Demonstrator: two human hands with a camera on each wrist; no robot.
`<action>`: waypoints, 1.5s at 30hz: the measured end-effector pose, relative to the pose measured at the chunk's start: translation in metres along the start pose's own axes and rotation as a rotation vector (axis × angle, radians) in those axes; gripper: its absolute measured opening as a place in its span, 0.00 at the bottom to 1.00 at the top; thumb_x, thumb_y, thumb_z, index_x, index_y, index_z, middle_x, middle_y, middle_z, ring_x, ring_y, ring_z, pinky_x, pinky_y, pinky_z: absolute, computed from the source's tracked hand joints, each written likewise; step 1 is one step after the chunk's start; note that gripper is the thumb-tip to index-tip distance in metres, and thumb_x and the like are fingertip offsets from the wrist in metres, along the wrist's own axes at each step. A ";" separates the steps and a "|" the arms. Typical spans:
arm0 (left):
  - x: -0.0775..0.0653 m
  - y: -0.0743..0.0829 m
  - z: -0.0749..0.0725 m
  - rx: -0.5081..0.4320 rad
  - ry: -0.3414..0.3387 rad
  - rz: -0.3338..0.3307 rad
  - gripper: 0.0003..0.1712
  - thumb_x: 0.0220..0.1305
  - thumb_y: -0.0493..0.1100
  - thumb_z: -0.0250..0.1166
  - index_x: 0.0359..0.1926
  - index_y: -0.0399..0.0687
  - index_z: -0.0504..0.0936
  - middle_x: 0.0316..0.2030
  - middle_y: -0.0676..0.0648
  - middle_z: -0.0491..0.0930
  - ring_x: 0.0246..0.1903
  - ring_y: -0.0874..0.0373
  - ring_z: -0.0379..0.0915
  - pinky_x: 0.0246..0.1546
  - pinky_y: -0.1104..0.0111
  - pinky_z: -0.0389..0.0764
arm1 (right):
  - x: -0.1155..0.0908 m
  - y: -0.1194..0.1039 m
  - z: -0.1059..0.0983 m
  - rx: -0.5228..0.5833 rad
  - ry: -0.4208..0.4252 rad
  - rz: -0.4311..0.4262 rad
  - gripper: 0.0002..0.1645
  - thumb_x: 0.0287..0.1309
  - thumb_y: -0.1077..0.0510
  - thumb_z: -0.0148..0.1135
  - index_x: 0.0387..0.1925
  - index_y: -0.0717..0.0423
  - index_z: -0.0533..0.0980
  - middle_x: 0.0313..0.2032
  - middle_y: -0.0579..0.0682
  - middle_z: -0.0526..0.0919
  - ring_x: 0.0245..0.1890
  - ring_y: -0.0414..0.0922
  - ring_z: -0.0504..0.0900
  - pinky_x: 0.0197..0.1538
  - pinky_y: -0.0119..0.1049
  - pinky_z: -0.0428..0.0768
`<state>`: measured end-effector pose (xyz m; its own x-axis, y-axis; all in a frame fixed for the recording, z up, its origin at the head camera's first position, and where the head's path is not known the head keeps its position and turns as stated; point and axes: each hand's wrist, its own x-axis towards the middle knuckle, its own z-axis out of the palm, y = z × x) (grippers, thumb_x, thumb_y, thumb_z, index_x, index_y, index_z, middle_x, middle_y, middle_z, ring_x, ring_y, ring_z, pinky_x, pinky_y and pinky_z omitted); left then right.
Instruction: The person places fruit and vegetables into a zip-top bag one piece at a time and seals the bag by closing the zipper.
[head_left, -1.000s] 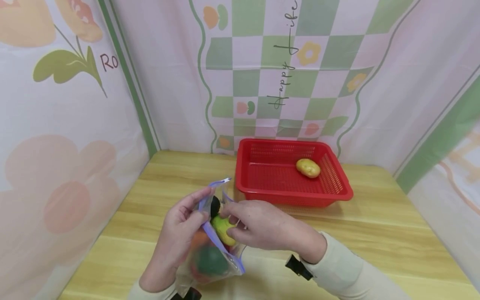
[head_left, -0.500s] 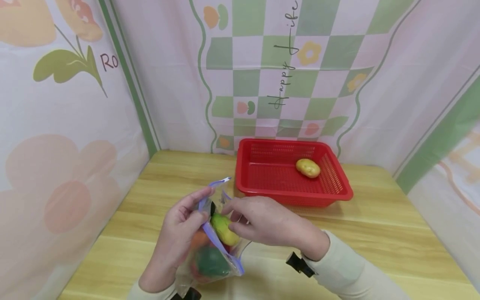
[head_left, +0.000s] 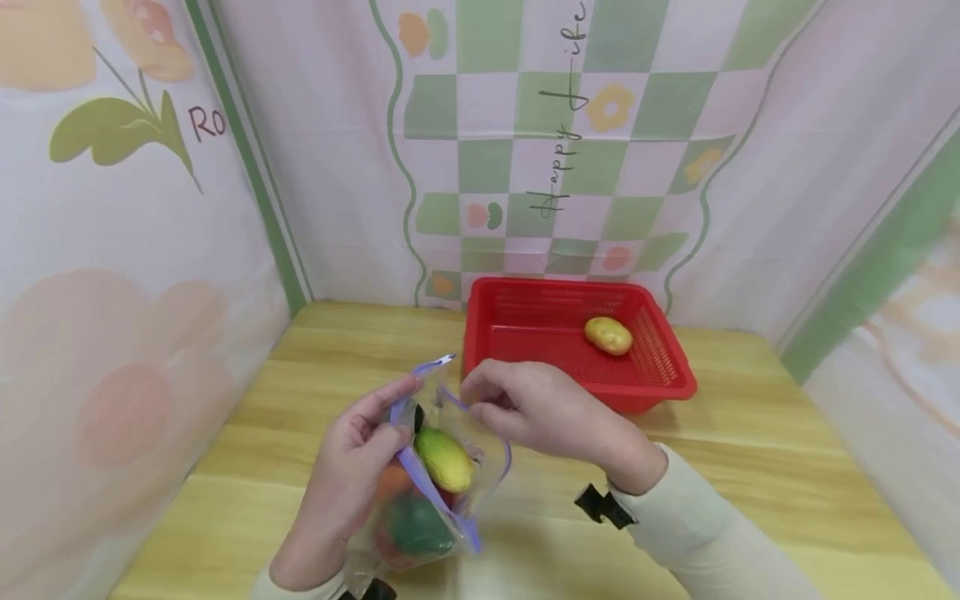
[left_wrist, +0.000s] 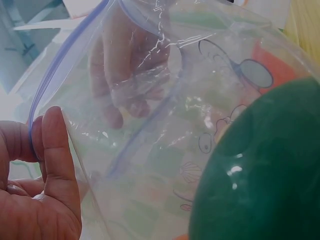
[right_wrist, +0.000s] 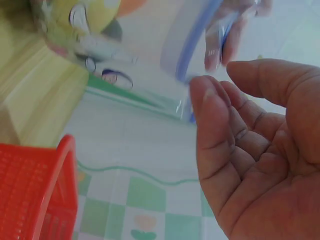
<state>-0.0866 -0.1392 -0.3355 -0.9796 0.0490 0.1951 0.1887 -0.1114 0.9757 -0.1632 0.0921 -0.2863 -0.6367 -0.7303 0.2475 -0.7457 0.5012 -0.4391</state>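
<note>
My left hand (head_left: 341, 475) pinches the edge of a clear zip bag (left_wrist: 135, 100) between thumb and fingers; the bag has a purple zip strip and cartoon prints. Inside, near its mouth, lies a yellow-green fruit (head_left: 444, 460) that looks like a mango. Lower in the bag show a large green rounded thing (left_wrist: 265, 175) and an orange one (head_left: 393, 482), blurred by the plastic. My right hand (head_left: 547, 412) is at the far side of the bag's mouth. Its fingertips are right at the purple rim, with thumb and forefinger apart in the right wrist view.
Behind the hands stands a red plastic basket (head_left: 652, 390) with perforated sides. One potato (head_left: 608, 336) lies in its right part. The wooden table (head_left: 247, 417) is bounded by printed cloth walls at the back and both sides.
My right hand has let go of the yellow-green fruit and moved up and away to the bag's rim. The fruit now lies in the bag, whose mouth stands wider. The left hand keeps its grip.
</note>
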 end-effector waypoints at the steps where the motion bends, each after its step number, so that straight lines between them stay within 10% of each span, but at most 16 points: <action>1: -0.001 0.000 -0.001 0.002 0.005 0.001 0.29 0.61 0.26 0.51 0.64 0.44 0.72 0.63 0.49 0.71 0.29 0.60 0.72 0.31 0.72 0.81 | 0.001 0.002 -0.001 0.004 0.012 0.009 0.11 0.59 0.53 0.64 0.44 0.43 0.77 0.34 0.32 0.81 0.32 0.29 0.78 0.39 0.28 0.80; 17: -0.002 -0.001 -0.004 0.008 0.043 -0.003 0.30 0.60 0.26 0.51 0.63 0.42 0.72 0.61 0.48 0.73 0.27 0.61 0.74 0.29 0.71 0.82 | 0.025 0.089 -0.020 -0.159 0.083 0.393 0.18 0.59 0.51 0.61 0.50 0.51 0.75 0.44 0.48 0.83 0.44 0.45 0.81 0.49 0.45 0.80; 37: -0.002 0.000 -0.005 0.013 0.033 -0.024 0.30 0.59 0.26 0.52 0.64 0.43 0.72 0.62 0.49 0.72 0.25 0.63 0.73 0.30 0.70 0.82 | 0.020 0.186 -0.044 -0.182 -0.172 0.791 0.40 0.58 0.49 0.63 0.67 0.59 0.61 0.56 0.60 0.75 0.48 0.54 0.76 0.51 0.56 0.78; 45: -0.001 0.001 -0.005 0.014 0.030 -0.029 0.30 0.60 0.27 0.53 0.64 0.43 0.72 0.62 0.49 0.72 0.26 0.62 0.73 0.30 0.71 0.82 | 0.017 0.209 -0.043 -0.129 -0.248 0.855 0.31 0.59 0.51 0.62 0.59 0.61 0.65 0.47 0.59 0.76 0.45 0.54 0.74 0.45 0.48 0.79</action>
<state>-0.0856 -0.1444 -0.3356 -0.9862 0.0223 0.1642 0.1614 -0.0966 0.9822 -0.3386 0.2048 -0.3365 -0.9347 -0.1557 -0.3196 -0.0625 0.9569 -0.2835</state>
